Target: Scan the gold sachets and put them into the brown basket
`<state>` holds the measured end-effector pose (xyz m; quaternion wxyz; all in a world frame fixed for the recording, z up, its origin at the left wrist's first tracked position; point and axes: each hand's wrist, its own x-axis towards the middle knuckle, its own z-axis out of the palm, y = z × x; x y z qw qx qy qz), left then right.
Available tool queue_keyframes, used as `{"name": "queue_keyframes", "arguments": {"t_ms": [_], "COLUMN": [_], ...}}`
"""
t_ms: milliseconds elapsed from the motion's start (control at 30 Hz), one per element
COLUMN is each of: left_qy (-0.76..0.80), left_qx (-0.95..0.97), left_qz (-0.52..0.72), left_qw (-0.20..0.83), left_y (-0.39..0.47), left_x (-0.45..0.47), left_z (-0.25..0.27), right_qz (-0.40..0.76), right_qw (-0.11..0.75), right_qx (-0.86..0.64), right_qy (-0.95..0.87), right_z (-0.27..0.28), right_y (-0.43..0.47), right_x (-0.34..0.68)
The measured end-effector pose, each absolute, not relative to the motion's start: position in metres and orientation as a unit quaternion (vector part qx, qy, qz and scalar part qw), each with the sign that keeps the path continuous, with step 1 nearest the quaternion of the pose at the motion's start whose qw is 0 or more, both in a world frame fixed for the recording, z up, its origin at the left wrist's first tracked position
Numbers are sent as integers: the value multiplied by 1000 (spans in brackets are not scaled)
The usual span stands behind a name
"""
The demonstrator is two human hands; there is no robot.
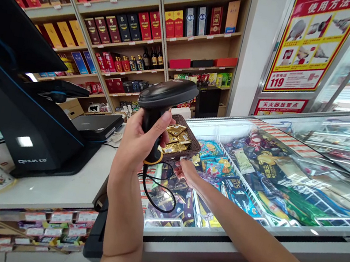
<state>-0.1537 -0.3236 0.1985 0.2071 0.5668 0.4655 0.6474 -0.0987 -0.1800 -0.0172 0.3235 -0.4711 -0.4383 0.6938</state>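
My left hand [137, 142] is wrapped round the handle of a black barcode scanner [167, 94], held upright above the freezer's left end. From the scanner's yellow-ringed base a black cable [161, 210] loops down. At the near edge of a brown woven basket [192, 145] is my right hand [186, 172], its fingers curled together. What those fingers hold, if anything, is too small to make out. Gold packets [177, 138] lie in the basket, partly hidden behind my left hand and the scanner.
Under the basket, a glass-topped chest freezer [197, 237] holds ice-cream packs in wire dividers. To the left, a checkout screen [48, 145] stands on a white counter [61, 188]. Shelves of boxed bottles [121, 28] line the back. Red fire-safety posters [310, 46] hang at right.
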Motion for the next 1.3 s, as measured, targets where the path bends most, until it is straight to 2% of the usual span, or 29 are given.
{"name": "queue_keyframes", "arguments": {"t_ms": [200,467,533,600,667,733,800,867,900,1067,1300], "left_qy": [459,464,468,472,480,497,539,601,632,689,557], "left_qx": [568,569,567,563,560,560,563,562,558,523,516], "left_qz": [653,649,646,646,642,631,604,558,532,499,646], "left_qw": [202,203,205,208,211,205,170,109,83,47,81], "left_y": [-322,-320,-320,-320,-320,-317,-311,-302,-295,-264,-248], "left_x": [-156,-155,-154,-154,-156,-161,-170,-181,-186,-203,-200], "left_z": [198,198,199,200,200,199,195,190,188,174,185], "right_qz": [664,465,486,543,545,438,266,123,80,15,12], "right_qw": [294,399,396,355,307,321,391,435,431,329,368], "right_qx": [-485,-507,-492,-483,-491,-510,-506,-457,-418,-300,-309], "right_qy": [-487,-605,-604,-588,-606,-667,-721,-766,-796,-895,-877], "right_z": [-18,-24,-27,-29,-27,-21,-12,-3,0,-3,-19], "right_y": [-172,-169,-171,-175,-180,-181,-176,-167,-160,-137,-139], "right_x": [-80,-87,-87,-82,-72,-60,-49,-39,-36,-27,-36]}}
